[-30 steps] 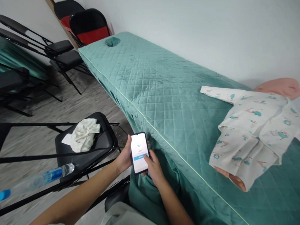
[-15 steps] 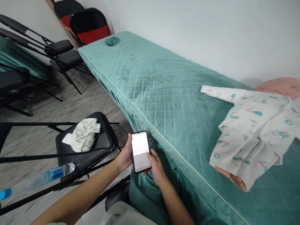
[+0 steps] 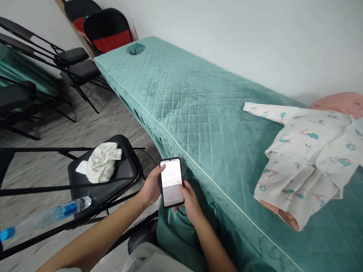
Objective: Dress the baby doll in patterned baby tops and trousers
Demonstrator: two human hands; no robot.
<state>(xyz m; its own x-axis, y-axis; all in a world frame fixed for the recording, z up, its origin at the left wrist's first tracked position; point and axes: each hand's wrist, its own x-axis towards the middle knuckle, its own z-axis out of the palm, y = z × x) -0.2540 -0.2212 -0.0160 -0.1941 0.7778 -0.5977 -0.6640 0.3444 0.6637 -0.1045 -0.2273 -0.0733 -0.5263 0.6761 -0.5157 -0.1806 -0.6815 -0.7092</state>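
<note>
A black-edged smartphone (image 3: 172, 183) with a lit, mostly white screen is held between both hands, low in the middle of the view. My left hand (image 3: 151, 186) grips its left side, the thumb lying over the upper left of the screen. On the other side, my right hand (image 3: 191, 202) holds the lower right edge, its thumb touching the screen. Some fingers are hidden behind the phone. The screen's lower part is grey, and its text is too small to read. Just beyond the phone runs the edge of a bed with a green quilted cover (image 3: 197, 108).
A baby doll (image 3: 340, 104) lies on the bed at the right, with patterned white baby clothes (image 3: 312, 136) over it. Left of me, a black folding chair (image 3: 124, 158) bears a crumpled white cloth (image 3: 103, 163) and a water bottle (image 3: 53, 215). More folding chairs (image 3: 109, 30) stand farther back.
My left thumb has moved from the phone's edge onto its screen. Lines of text now show in the screen's upper part. The phone has shifted very slightly.
</note>
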